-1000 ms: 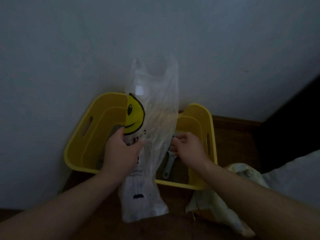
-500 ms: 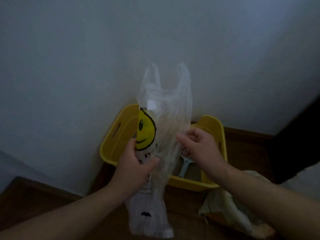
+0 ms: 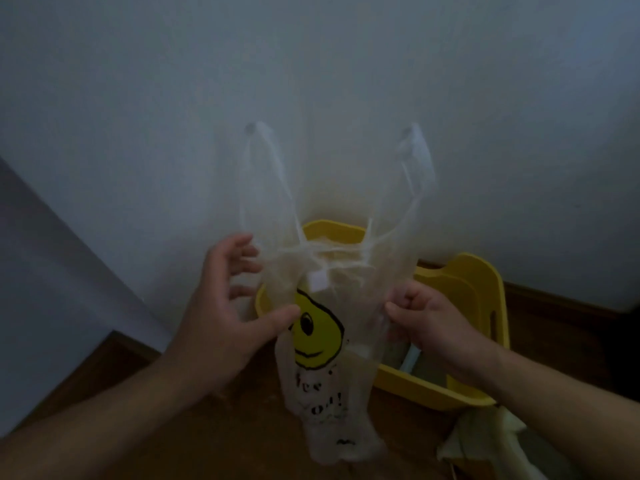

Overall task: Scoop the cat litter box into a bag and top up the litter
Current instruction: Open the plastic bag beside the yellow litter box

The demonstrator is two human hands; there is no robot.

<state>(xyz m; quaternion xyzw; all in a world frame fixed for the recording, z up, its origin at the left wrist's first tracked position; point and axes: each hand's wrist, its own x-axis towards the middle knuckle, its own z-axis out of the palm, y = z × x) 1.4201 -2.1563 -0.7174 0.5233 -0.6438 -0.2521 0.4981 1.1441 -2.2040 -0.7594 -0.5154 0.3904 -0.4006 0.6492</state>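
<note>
Handles of the bag (image 3: 317,344) had spread apart since the earlier frame, with the bag upright in front of the litter box (image 3: 485,282). The right hand (image 3: 436,327) pinched its edge with curled fingers. The left hand (image 3: 221,313), fingers splayed, touched it with the thumb, presumably to open its mouth.

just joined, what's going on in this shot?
A person holds a clear plastic bag with a yellow smiley print upright in front of the yellow litter box, which sits on the floor by the wall. The right hand pinches the bag's right edge. The left hand is spread open, thumb against the bag's left side. The bag's handles stand up and it looks empty. A pale scoop lies in the box, untouched.
</note>
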